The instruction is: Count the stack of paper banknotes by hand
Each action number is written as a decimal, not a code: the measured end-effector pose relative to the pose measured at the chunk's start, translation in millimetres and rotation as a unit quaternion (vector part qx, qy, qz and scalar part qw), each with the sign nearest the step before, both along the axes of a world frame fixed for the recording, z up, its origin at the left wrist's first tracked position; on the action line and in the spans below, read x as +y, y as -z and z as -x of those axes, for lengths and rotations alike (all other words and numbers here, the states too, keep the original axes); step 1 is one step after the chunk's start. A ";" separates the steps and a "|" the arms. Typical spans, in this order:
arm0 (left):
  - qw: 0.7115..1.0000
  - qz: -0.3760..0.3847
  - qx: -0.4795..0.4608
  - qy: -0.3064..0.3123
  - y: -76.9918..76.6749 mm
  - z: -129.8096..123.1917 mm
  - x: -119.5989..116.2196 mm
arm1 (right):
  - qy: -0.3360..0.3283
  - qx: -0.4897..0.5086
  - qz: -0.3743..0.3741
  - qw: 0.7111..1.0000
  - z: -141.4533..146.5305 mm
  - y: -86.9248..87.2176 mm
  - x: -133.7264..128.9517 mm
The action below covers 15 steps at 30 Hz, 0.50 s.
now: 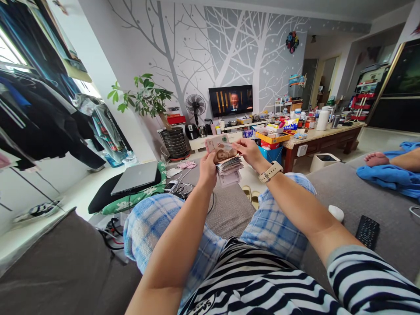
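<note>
Grey sofa (354, 192) fabric runs beneath you in a crowded living room. Your left hand (207, 170) clenches a thick wad of banknotes (229, 170) above your knees, though most of its fingers are hidden behind the notes. Your right hand (248, 153), with a pale watch (271, 172) on its wrist, pinches a pink note (218, 143) standing up from the wad, its fingers (241, 146) closed on the note's edge.

The lower notes fan out loosely, so a slack left grip could send some sliding past your plaid pyjama trousers (275, 223) to the floor, near the sandals (250, 196).

To your right, a remote control (367, 232) lies on the sofa, and another person's bare foot (376, 159) rests by a blue cloth (390, 175). A laptop (134, 177) sits to the left. Farther off, a wooden worktop (328, 136) carries jars and boxes, and a television (230, 100) glows beyond.
</note>
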<state>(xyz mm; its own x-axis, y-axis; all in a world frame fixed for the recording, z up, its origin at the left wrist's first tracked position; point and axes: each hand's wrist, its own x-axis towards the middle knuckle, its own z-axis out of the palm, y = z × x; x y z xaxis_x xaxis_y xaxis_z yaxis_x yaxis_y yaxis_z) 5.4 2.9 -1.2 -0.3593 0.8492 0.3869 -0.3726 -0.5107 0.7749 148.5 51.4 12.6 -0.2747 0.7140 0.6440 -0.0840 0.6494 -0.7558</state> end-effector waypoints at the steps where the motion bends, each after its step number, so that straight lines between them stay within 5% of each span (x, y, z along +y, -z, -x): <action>1: 1.000 -0.001 -0.008 -0.012 -0.6 -0.5 -0.3 | -0.007 0.004 -0.003 1.000 0.0 -0.2 -0.3; 15: 0.999 0.008 -0.015 -0.034 -4.1 -2.7 -4.3 | -0.087 0.042 0.019 0.995 1.2 -1.1 -4.7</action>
